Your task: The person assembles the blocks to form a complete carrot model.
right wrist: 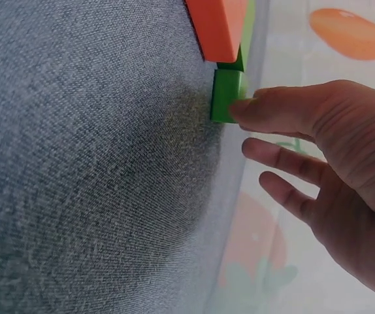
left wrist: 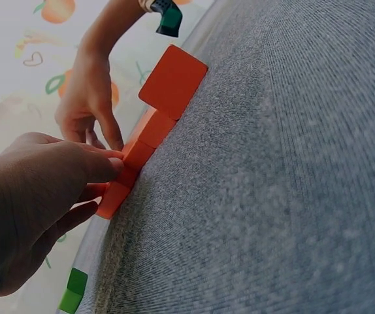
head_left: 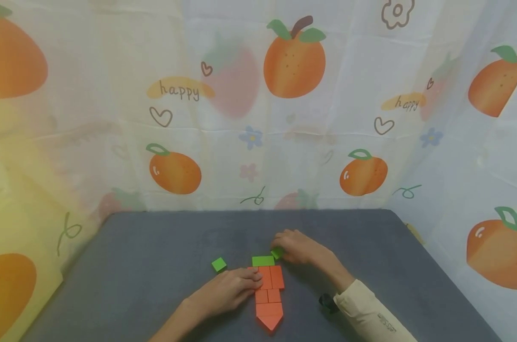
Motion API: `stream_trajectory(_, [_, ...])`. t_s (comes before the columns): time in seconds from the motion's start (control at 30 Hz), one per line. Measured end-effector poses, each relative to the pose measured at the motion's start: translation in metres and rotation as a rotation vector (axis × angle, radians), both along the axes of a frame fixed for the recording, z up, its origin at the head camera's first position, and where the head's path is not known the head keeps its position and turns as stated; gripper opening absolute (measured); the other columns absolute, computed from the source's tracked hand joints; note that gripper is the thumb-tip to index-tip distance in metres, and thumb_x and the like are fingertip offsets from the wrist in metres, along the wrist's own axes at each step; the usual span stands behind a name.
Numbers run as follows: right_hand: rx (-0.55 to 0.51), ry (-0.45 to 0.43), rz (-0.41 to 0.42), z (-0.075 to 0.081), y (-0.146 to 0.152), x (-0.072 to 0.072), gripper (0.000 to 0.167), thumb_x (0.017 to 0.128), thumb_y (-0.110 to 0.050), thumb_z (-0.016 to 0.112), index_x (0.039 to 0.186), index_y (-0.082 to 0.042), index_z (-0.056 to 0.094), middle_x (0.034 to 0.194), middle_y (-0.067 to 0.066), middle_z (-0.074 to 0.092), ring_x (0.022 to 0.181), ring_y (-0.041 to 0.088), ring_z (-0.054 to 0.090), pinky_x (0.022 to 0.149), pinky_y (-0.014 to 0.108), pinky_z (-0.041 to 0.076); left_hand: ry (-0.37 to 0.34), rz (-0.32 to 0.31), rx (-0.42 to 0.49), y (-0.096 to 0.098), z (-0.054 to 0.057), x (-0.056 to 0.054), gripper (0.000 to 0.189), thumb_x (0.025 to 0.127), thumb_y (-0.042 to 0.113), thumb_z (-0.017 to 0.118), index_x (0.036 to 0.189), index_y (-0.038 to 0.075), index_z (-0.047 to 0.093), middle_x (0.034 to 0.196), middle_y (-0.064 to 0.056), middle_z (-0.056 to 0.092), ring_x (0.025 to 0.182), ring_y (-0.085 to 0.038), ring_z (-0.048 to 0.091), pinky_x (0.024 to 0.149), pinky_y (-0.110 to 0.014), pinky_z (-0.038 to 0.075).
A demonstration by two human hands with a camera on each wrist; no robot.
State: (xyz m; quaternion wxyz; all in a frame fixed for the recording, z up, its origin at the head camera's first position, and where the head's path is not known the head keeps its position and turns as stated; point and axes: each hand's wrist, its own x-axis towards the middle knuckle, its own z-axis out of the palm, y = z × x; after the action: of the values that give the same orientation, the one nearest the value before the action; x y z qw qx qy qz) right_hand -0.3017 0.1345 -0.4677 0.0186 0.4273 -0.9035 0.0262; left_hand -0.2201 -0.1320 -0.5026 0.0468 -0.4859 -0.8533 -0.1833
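Several orange blocks (head_left: 268, 308) form a column on the grey table, with a triangular one at the near end. A green rectangular block (head_left: 263, 261) lies across the far end. My right hand (head_left: 298, 247) pinches a small green block (right wrist: 227, 97) between thumb and finger, at the right end of the green rectangle. In the right wrist view its other fingers (right wrist: 285, 160) stand away from the block. My left hand (head_left: 230, 289) rests its fingertips against the left side of the upper orange blocks (left wrist: 115, 196). Left of the column lies another green block (head_left: 219, 265), apart from the rest.
The grey table (head_left: 155, 247) ends at a printed fruit curtain (head_left: 241, 118), which hangs behind and along both sides. Near the right sleeve (head_left: 365, 304) is a dark object (head_left: 328, 303), apparently on the wrist.
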Motion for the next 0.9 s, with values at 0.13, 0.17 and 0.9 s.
stream_trajectory(0.13, [-0.012, -0.008, -0.003, -0.002, 0.001, 0.000, 0.032, 0.089, -0.001, 0.077, 0.119, -0.013, 0.076, 0.116, 0.004, 0.073, 0.108, 0.028, 0.067, 0.089, 0.050, 0.058, 0.005, -0.001, 0.000, -0.001, -0.001, 0.000, 0.028, 0.103, 0.014, 0.066, 0.129, 0.012, 0.075, 0.136, -0.005, 0.073, 0.134, -0.020, 0.066, 0.108, -0.037, 0.058])
stream_trajectory(0.17, [-0.016, -0.006, -0.002, -0.002, 0.002, 0.001, 0.033, 0.089, 0.000, 0.077, 0.120, -0.012, 0.075, 0.117, 0.005, 0.073, 0.109, 0.028, 0.067, 0.089, 0.050, 0.059, 0.007, -0.001, -0.001, -0.001, -0.001, 0.000, 0.027, 0.103, 0.014, 0.065, 0.129, 0.012, 0.076, 0.136, -0.005, 0.073, 0.133, -0.020, 0.066, 0.108, -0.037, 0.058])
stream_trajectory(0.9, [0.116, -0.191, 0.081, 0.000, 0.022, 0.050, 0.069, 0.089, -0.007, 0.069, 0.153, -0.026, 0.054, 0.163, -0.001, 0.048, 0.151, 0.020, 0.047, 0.116, 0.052, 0.046, 0.047, -0.078, -0.049, -0.005, -0.002, -0.010, 0.031, 0.109, 0.024, 0.057, 0.135, 0.014, 0.072, 0.140, -0.005, 0.071, 0.135, -0.019, 0.065, 0.105, -0.036, 0.059])
